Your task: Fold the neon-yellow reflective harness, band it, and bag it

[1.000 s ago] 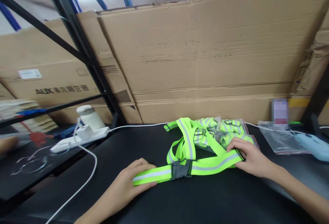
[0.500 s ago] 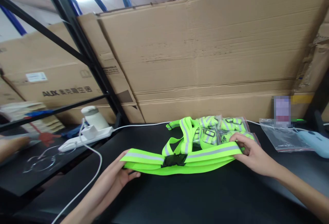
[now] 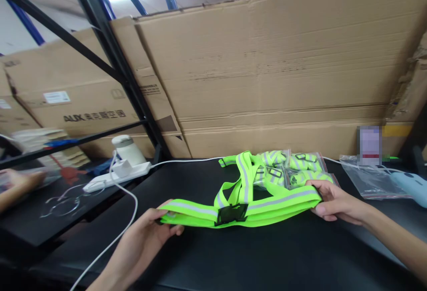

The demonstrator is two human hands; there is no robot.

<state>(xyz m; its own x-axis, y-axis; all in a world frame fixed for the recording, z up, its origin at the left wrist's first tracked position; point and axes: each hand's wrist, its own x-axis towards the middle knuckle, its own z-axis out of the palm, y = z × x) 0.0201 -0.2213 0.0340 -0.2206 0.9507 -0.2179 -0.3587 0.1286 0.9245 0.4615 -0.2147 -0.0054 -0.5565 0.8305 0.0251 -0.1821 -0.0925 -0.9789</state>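
A neon-green reflective belt point(image 3: 283, 202) with grey stripes and a fastened black buckle point(image 3: 232, 213) stretches between my hands above the black table. My left hand point(image 3: 151, 228) grips its left end, the thumb on top and the fingers underneath. At the other end, my right hand point(image 3: 330, 202) pinches the band beside a dark edge piece. Green shoulder straps point(image 3: 245, 175) run back from the belt and lie in loops on the table. Just behind them sit several clear bags of folded green straps point(image 3: 300, 162).
A white power strip point(image 3: 116, 179), a white bottle point(image 3: 128, 151) and a cable point(image 3: 128, 224) are on the left. Farther left shows another person's hand point(image 3: 23, 179). Cardboard point(image 3: 267, 68) walls the back. A clear plastic bag point(image 3: 363, 182) and a light-blue object point(image 3: 410, 186) lie right.
The belt sags slightly more and its buckle has tilted. My right hand's fingers have curled around the end. The view has shifted a little to the left.
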